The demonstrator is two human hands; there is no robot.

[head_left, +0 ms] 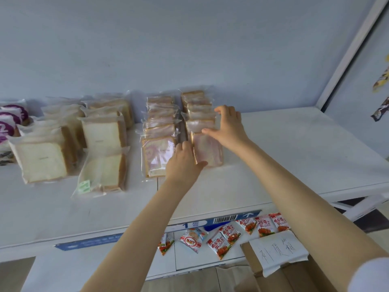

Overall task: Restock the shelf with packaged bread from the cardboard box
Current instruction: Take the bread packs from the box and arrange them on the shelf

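On the white shelf (284, 148) stand two rows of clear-wrapped pink-swirl bread. At the head of the right row (200, 114) stands the front pack (210, 150). My left hand (183, 163) rests against that pack's left side, thumb along its lower edge. On the pack's upper right side lies my right hand (228, 128), fingers straight and thumb spread. The left pink row (159, 144) stands beside my left hand. A cardboard box (280, 270) with a handwritten paper label sits at the lower right; what it holds is out of sight.
White toast packs (101, 131) stand in rows left of centre, one (105, 173) lying flat. Purple-labelled packs (10, 123) are at the far left. On the lower shelf lie red snack packets (227, 239). The upper shelf's right part is bare up to the frame post (345, 60).
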